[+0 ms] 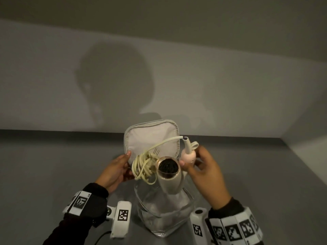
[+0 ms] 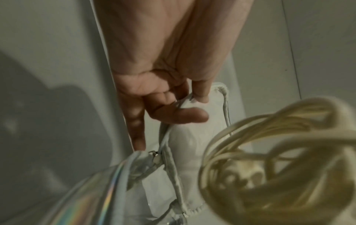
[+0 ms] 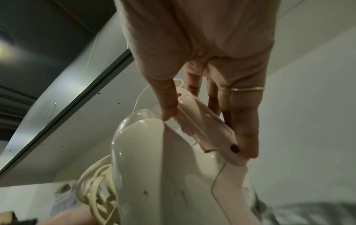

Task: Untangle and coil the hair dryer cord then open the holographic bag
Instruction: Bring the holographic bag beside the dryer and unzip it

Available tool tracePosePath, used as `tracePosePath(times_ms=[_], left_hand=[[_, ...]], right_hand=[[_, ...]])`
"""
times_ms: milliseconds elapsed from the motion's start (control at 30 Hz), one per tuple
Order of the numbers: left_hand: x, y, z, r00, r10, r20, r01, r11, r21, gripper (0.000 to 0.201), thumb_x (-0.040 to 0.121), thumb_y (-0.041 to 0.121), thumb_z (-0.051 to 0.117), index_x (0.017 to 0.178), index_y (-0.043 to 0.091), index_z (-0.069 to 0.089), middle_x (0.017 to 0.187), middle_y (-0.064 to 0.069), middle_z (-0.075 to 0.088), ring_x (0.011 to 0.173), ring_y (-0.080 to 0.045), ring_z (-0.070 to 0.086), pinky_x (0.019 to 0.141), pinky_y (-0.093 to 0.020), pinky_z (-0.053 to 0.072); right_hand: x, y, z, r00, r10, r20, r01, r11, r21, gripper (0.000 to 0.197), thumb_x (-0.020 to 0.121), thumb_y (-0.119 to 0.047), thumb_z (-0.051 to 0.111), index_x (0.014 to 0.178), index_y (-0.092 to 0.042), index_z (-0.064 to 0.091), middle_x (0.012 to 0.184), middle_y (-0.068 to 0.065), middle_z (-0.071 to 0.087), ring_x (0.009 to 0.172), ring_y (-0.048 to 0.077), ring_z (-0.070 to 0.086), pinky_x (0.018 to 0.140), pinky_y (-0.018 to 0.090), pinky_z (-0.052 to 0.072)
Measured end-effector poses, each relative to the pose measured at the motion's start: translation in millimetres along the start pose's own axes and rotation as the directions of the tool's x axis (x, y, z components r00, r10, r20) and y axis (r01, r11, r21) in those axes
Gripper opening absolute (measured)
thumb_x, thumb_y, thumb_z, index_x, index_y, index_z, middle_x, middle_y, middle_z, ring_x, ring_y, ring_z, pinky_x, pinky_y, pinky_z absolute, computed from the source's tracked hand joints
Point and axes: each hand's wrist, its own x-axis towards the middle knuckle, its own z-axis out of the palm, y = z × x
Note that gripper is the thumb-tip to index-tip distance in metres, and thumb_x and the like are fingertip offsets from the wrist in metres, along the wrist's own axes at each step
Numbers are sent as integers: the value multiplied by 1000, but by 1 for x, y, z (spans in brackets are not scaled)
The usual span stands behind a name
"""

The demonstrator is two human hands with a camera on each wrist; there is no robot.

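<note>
The holographic bag (image 1: 164,212) stands on the table with its padded lid (image 1: 152,138) raised upright behind it. A cream hair dryer (image 1: 169,183) sits nose-up in the bag's mouth, its dark grille facing me. The cream cord (image 1: 143,167) hangs in a loose bundle on the dryer's left, and the plug's prongs stick up from it. My right hand (image 1: 190,159) grips the folded pink handle (image 3: 204,121) between thumb and fingers. My left hand (image 1: 126,163) pinches the lid's left edge (image 2: 192,137), thumb in front. The blurred cord (image 2: 269,152) fills the left wrist view's right side.
The bag stands on a grey table (image 1: 53,165) that meets a pale wall (image 1: 194,85) behind and on the right. A dark cable (image 1: 100,236) runs along the near table edge at the left.
</note>
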Motion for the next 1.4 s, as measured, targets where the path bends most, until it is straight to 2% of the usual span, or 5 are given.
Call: tracePosePath(times_ms=[633, 867, 1067, 1233, 1400], left_hand=[[5, -4, 5, 974, 185, 128, -196, 977, 82, 22, 67, 21, 73, 89, 24, 74, 95, -1, 75, 90, -13, 70, 76, -16, 54], [-19, -39, 7, 884, 369, 288, -459, 801, 384, 35, 76, 8, 58, 88, 37, 74, 138, 15, 44, 120, 18, 41, 95, -1, 30], [-17, -77, 2, 818, 479, 317, -570, 608, 552, 42, 70, 22, 45, 91, 47, 70, 142, 35, 28, 130, 3, 37, 106, -13, 28], [-13, -71, 2, 803, 534, 263, -552, 502, 666, 30, 74, 28, 44, 77, 45, 68, 125, 41, 48, 124, 4, 37, 104, -13, 24], [6, -48, 11, 924, 364, 118, -378, 823, 424, 21, 83, 4, 48, 89, 20, 61, 88, 10, 74, 83, 4, 63, 80, -10, 47]], right_hand=[[-9, 85, 42, 950, 247, 192, 49, 489, -871, 28, 84, -31, 53, 112, -29, 57, 112, 1, 61, 111, 26, 50, 96, 43, 33], [-7, 97, 16, 993, 115, 19, -101, 932, -349, 38, 69, -8, 43, 97, 1, 67, 104, 11, 67, 85, 7, 60, 75, -6, 35], [2, 118, -37, 965, 105, -241, -86, 992, 89, 30, 76, -11, 47, 74, -33, 66, 89, -11, 62, 81, -13, 56, 83, 12, 41], [49, 118, -30, 973, 223, 58, -225, 973, 42, 12, 92, -17, 50, 99, -12, 58, 94, 0, 61, 54, -8, 54, 56, 10, 44], [89, 123, 0, 905, 184, 384, -164, 983, -85, 12, 87, -19, 59, 98, -16, 61, 86, -5, 61, 77, 3, 55, 73, 13, 43]])
